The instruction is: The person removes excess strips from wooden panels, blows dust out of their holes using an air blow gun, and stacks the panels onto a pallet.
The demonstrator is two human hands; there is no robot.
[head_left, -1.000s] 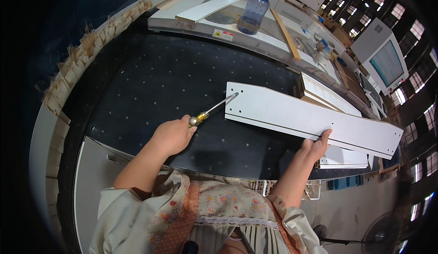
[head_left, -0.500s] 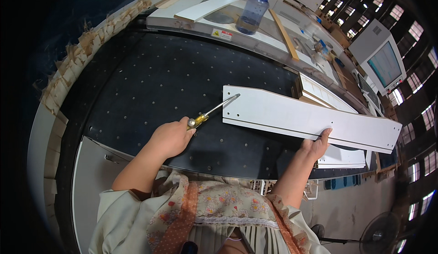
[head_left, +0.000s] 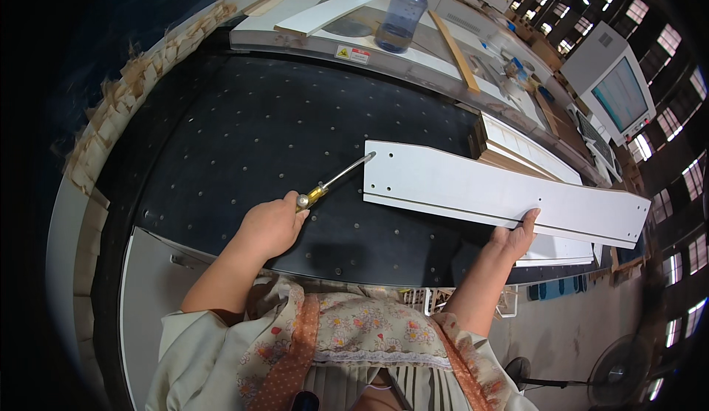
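Note:
My left hand (head_left: 275, 225) is closed round the yellow handle of a screwdriver (head_left: 316, 194). Its metal shaft slants up to the right, and the tip lies at a hole near the upper left corner of a long white panel (head_left: 473, 182). Several small dark holes mark both ends of this panel, and a dark groove runs along its near edge. My right hand (head_left: 512, 240) grips the panel by that near edge, thumb on the white face and the other fingers hidden beneath. The panel is held above a black work table (head_left: 251, 130) dotted with small round studs.
Beyond the panel lies a stack of white boards (head_left: 517, 145), with another white board (head_left: 554, 251) under its near side. Across the back, a machine ledge (head_left: 295, 40) carries a blue-capped water bottle (head_left: 402, 16) and a wooden strip (head_left: 452, 50). A monitor (head_left: 620, 93) stands far right, a fan (head_left: 613, 374) lower right.
The screwdriver tip has shifted left, from the hole further in to the one nearer the panel's left end. My left hand has moved slightly left; my right hand keeps its grip.

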